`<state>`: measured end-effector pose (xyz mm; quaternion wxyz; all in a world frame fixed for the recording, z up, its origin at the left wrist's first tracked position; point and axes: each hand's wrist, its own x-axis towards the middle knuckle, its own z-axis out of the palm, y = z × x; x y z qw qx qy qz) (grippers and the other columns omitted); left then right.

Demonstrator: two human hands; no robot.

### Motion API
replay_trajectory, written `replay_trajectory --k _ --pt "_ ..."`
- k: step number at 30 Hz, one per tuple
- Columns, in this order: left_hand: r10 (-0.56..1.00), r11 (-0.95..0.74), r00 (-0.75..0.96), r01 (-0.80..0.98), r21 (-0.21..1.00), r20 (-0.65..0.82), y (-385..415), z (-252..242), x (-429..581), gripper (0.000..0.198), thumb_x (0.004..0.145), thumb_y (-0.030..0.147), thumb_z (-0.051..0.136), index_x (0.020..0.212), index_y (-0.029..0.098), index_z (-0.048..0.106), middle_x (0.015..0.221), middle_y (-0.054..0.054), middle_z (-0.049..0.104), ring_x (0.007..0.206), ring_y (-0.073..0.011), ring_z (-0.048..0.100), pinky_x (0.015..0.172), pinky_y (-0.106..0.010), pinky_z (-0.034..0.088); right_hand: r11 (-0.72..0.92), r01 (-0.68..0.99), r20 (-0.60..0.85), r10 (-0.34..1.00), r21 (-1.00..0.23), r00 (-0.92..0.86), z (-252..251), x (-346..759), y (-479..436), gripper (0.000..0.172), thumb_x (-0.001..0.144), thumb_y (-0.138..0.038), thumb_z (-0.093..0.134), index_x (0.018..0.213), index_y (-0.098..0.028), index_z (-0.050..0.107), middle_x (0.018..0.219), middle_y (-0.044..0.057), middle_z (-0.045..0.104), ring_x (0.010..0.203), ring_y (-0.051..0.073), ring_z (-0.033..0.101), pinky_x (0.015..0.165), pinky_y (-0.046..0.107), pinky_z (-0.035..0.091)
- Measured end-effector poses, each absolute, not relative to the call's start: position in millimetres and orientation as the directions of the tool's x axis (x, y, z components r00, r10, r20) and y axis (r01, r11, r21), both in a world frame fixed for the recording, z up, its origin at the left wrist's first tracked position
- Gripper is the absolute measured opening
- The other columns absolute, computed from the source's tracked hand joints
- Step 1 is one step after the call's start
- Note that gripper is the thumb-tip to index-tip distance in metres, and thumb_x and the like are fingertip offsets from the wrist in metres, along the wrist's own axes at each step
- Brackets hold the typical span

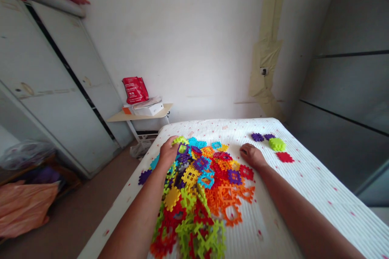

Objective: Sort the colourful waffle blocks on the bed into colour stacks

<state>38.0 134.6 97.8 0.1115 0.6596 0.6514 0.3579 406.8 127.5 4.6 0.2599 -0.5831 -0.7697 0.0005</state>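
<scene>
A heap of colourful plastic interlocking puzzle-like tiles [191,175] is spread over the bed in front of me. At the heap's far left edge, my left hand [169,153] closes its fingers on a lime-green interlocking tile [180,140]. My right hand [253,156] is low over the sheet, just right of the heap, its fingers curled in. Whatever those fingers may hold is hidden. Near that hand lie a red tile [246,172] and a purple tile [234,177] at the heap's edge.
Apart from the heap, purple tiles [257,137], a lime-green piece [277,144] and a red tile [285,157] lie on the bed [306,178]. A small table [121,117] with a red bag [135,90] and white box [149,109] stands behind. Cabinets [60,85] line the left.
</scene>
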Motion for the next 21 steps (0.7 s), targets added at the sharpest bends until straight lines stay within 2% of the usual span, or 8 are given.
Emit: replay_trajectory --k 5,10,15,18,21 --pt "0.930 -0.232 -0.083 0.623 0.747 0.358 105.3 106.8 49.8 0.044 0.079 0.034 0.043 0.116 0.015 0.056 0.107 -0.005 0.066 0.095 -0.0183 0.060 0.084 -0.028 0.045 0.303 0.892 0.422 0.895 -0.337 -0.144 1.5 409.2 129.2 0.024 0.080 -0.022 0.042 0.079 -0.016 0.065 0.084 0.007 0.064 0.082 0.016 0.058 0.076 0.025 0.043" --pt "0.956 -0.262 -0.041 0.337 0.904 0.292 73.9 105.6 71.2 0.046 0.071 0.038 0.055 0.110 0.013 0.056 0.097 -0.006 0.066 0.087 -0.0191 0.060 0.079 -0.029 0.047 0.226 0.807 0.452 0.890 -0.545 0.056 2.5 412.8 120.1 0.027 0.078 -0.030 0.043 0.081 -0.018 0.066 0.086 0.007 0.068 0.078 0.018 0.061 0.073 0.027 0.045" --pt "0.954 -0.301 0.086 0.283 0.911 0.288 53.0 90.2 98.2 0.041 0.068 0.028 0.057 0.106 0.016 0.052 0.096 -0.005 0.065 0.091 -0.0191 0.061 0.080 -0.030 0.047 0.150 0.679 0.419 0.873 -0.718 0.250 4.6 412.7 99.0 0.029 0.074 -0.036 0.043 0.076 -0.019 0.067 0.075 0.005 0.069 0.070 0.019 0.062 0.067 0.029 0.047" --pt "0.948 -0.307 0.181 0.292 0.906 0.263 43.5 85.0 114.8 0.042 0.064 0.024 0.058 0.105 0.017 0.054 0.105 -0.008 0.064 0.098 -0.0200 0.060 0.086 -0.032 0.046 0.122 0.636 0.388 0.872 -0.762 0.297 6.8 410.9 85.8 0.031 0.073 -0.038 0.044 0.077 -0.019 0.068 0.071 0.004 0.068 0.067 0.019 0.062 0.065 0.029 0.047" --pt "0.947 -0.307 0.182 0.269 0.913 0.265 37.5 84.6 123.6 0.043 0.065 0.024 0.058 0.107 0.017 0.055 0.109 -0.011 0.062 0.103 -0.0210 0.058 0.088 -0.034 0.046 0.108 0.628 0.371 0.877 -0.771 0.305 9.9 409.0 74.6 0.030 0.072 -0.038 0.044 0.076 -0.020 0.068 0.068 0.003 0.068 0.065 0.018 0.061 0.062 0.028 0.047"
